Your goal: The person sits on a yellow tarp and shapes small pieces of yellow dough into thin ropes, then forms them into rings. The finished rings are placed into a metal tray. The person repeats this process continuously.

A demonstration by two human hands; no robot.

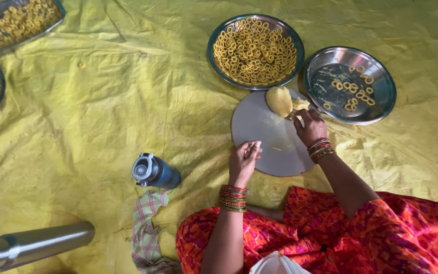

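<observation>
Dough lump (279, 100) sits at 12 o'clock edge of round board (272, 139), long axis roughly upright. Right hand (310, 127) just beside it at 4 o'clock, fingers pinching off a bit. Left hand (243, 158) farther, at 7 o'clock, fingertips pressed together. Full plate of rings (255, 50) beyond; sparse plate (350, 85) right.

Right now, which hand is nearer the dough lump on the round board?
Right. The right hand is beside the dough lump, fingertips at its edge; the left hand is at the round board's near rim, well apart.
</observation>
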